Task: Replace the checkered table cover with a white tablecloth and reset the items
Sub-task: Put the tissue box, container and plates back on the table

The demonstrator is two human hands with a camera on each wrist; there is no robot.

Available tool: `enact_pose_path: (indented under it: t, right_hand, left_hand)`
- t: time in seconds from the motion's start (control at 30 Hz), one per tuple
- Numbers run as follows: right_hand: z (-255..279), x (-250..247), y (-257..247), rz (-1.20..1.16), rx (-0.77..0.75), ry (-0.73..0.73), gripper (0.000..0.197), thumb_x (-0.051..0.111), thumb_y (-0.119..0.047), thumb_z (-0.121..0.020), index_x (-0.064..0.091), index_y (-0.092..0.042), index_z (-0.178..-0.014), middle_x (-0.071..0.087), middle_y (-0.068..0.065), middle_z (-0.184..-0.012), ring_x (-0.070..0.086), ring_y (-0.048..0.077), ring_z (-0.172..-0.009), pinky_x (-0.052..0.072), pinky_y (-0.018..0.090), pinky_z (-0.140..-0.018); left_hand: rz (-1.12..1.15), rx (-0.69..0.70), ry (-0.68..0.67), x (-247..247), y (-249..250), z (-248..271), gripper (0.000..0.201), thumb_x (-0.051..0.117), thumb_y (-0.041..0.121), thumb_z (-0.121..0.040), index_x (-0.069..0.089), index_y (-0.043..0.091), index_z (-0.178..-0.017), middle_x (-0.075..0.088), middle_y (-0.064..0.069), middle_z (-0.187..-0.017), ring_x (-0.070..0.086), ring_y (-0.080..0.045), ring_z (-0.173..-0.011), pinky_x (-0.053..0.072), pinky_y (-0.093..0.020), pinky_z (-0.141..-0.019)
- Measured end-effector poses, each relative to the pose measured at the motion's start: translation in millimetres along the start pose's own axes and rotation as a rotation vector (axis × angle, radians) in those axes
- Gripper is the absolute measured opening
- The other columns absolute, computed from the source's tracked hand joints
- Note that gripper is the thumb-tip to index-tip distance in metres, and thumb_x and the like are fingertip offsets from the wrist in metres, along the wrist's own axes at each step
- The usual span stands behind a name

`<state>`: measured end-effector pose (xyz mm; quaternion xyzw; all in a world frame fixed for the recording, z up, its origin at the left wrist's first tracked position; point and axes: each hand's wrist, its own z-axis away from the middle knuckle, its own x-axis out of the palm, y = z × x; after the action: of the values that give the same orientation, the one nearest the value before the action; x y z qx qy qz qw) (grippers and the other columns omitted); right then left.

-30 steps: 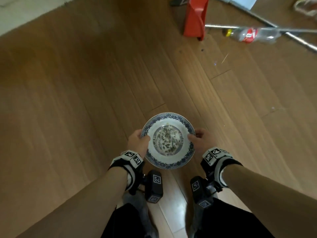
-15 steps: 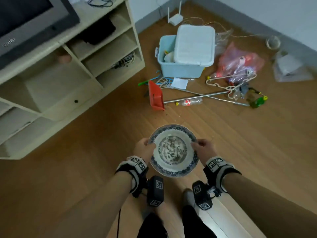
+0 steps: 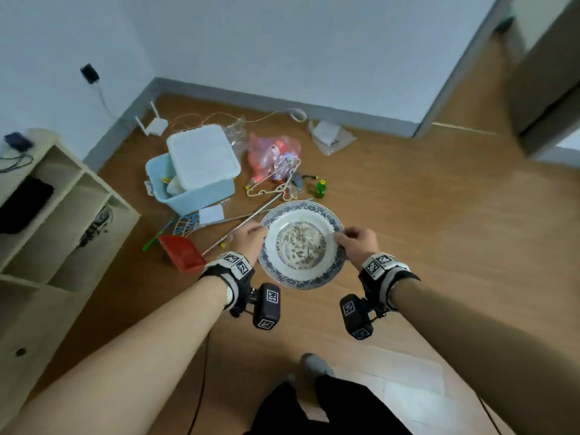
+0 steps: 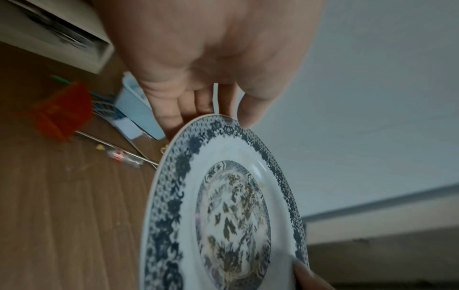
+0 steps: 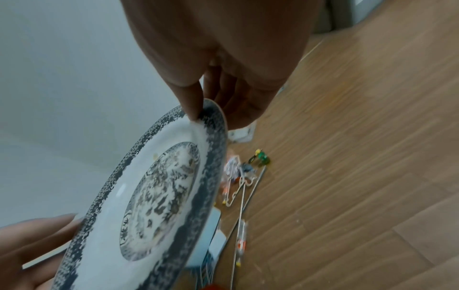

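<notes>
A white plate point(image 3: 302, 244) with a blue patterned rim and a brown-and-blue centre picture is held level in front of me, above the wooden floor. My left hand point(image 3: 248, 240) grips its left rim, thumb on top and fingers underneath, as the left wrist view shows on the plate point(image 4: 223, 206). My right hand point(image 3: 356, 243) pinches the right rim the same way; in the right wrist view the thumb presses the plate point(image 5: 154, 196) from above. No table, checkered cover or white tablecloth is in view.
On the floor ahead lie a light blue bin point(image 3: 191, 183) with a white lid, a red dustpan point(image 3: 183, 255), metal poles point(image 3: 244, 221), hangers, a pink bag point(image 3: 273, 155) and a green bottle point(image 3: 320, 187). A cream shelf unit point(image 3: 56, 221) stands left. A doorway point(image 3: 533, 89) opens at right.
The view has swung up from the bare floor towards the room's corner and wall. Both hands keep the same hold on the plate, which stays in front of me.
</notes>
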<state>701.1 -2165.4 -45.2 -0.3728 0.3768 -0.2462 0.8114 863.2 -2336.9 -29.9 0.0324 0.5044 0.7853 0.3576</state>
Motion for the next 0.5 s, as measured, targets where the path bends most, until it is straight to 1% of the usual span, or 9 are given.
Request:
enact_pose_path:
  t: [0.03,0.1,0.2,0.27,0.3,0.33,0.4,0.43,0.5]
  right_hand:
    - [8.4,-16.3,5.4,-0.026,0.019,0.040,0.013,0.069,-0.020,-0.092,0.069,-0.007,-0.094,0.073,0.011,-0.091,0.070,0.028,-0.084,0.061,0.044,-0.077]
    - [26.5,-48.3,18.5,-0.095,0.072,0.104,0.013,0.069,-0.018,-0.092,0.067,-0.005,-0.090,0.072,0.015,-0.093,0.071,0.031,-0.087,0.061,0.048,-0.078]
    - [57.1,-94.0,43.3,-0.191,0.180,0.212,0.014,0.068,-0.016,-0.093,0.064,-0.002,-0.091,0.069,0.016,-0.093,0.069,0.028,-0.084,0.061,0.047,-0.078]
    - [78.1,-123.4,60.0,-0.267,0.231,0.291,0.014,0.067,-0.014,-0.093,0.062,-0.002,-0.088,0.069,0.018,-0.093,0.069,0.030,-0.084,0.061,0.048,-0.077]
    - [90.0,-138.6,68.3,-0.310,0.249,0.325,0.015,0.068,-0.014,-0.093,0.061,-0.003,-0.085,0.069,0.018,-0.093,0.070,0.031,-0.086,0.061,0.048,-0.077]
    - [101.6,-153.4,77.4,-0.356,0.268,0.359,0.016,0.068,-0.013,-0.093,0.060,-0.004,-0.082,0.069,0.018,-0.092,0.070,0.032,-0.087,0.061,0.049,-0.077]
    - [127.6,-183.4,97.1,-0.449,0.309,0.438,0.018,0.067,-0.011,-0.094,0.059,-0.006,-0.077,0.069,0.015,-0.089,0.069,0.030,-0.086,0.061,0.048,-0.078]
    - [141.5,-198.3,108.1,-0.494,0.325,0.482,0.020,0.066,-0.009,-0.094,0.059,-0.007,-0.075,0.068,0.014,-0.086,0.069,0.029,-0.083,0.060,0.048,-0.078]
    - [171.0,-228.2,133.0,-0.573,0.350,0.579,0.020,0.065,-0.009,-0.095,0.060,-0.007,-0.075,0.068,0.013,-0.084,0.069,0.028,-0.079,0.060,0.046,-0.076]
  left_hand:
    - [-0.021,0.024,-0.054,11.1,8.8,1.3,0.011,0.061,0.014,-0.090,0.068,0.017,-0.082,0.060,-0.009,-0.073,0.051,-0.025,-0.070,0.042,-0.032,-0.064]
    - [-0.059,0.066,-0.153,34.9,28.1,9.7,0.009,0.062,0.014,-0.089,0.070,0.015,-0.091,0.063,-0.009,-0.078,0.056,-0.026,-0.074,0.042,-0.030,-0.069]
    - [-0.106,0.089,-0.312,79.8,50.2,26.7,0.027,0.065,0.018,-0.083,0.072,0.007,-0.106,0.072,-0.013,-0.099,0.065,-0.028,-0.088,0.054,-0.041,-0.082]
    - [-0.167,0.090,-0.430,110.3,62.1,45.6,0.035,0.062,0.018,-0.087,0.067,0.001,-0.117,0.068,-0.018,-0.114,0.062,-0.026,-0.094,0.053,-0.048,-0.094]
    - [-0.194,0.099,-0.478,125.9,67.3,57.4,0.034,0.060,0.016,-0.091,0.064,0.000,-0.120,0.066,-0.020,-0.118,0.060,-0.024,-0.093,0.054,-0.047,-0.094]
    - [-0.209,0.116,-0.516,140.6,71.9,70.7,0.032,0.058,0.014,-0.093,0.064,-0.001,-0.120,0.067,-0.019,-0.114,0.061,-0.023,-0.089,0.056,-0.043,-0.088]
    - [-0.213,0.150,-0.599,169.5,79.7,101.7,0.023,0.056,0.012,-0.095,0.065,0.002,-0.114,0.067,-0.010,-0.097,0.061,-0.020,-0.078,0.054,-0.031,-0.071]
    - [-0.230,0.167,-0.638,184.3,81.8,118.2,0.018,0.056,0.013,-0.095,0.066,0.005,-0.109,0.065,-0.006,-0.091,0.061,-0.018,-0.076,0.052,-0.029,-0.068]
    - [-0.294,0.206,-0.724,214.9,84.7,153.7,0.013,0.054,0.018,-0.095,0.065,0.011,-0.096,0.065,-0.005,-0.087,0.061,-0.021,-0.077,0.051,-0.032,-0.073]
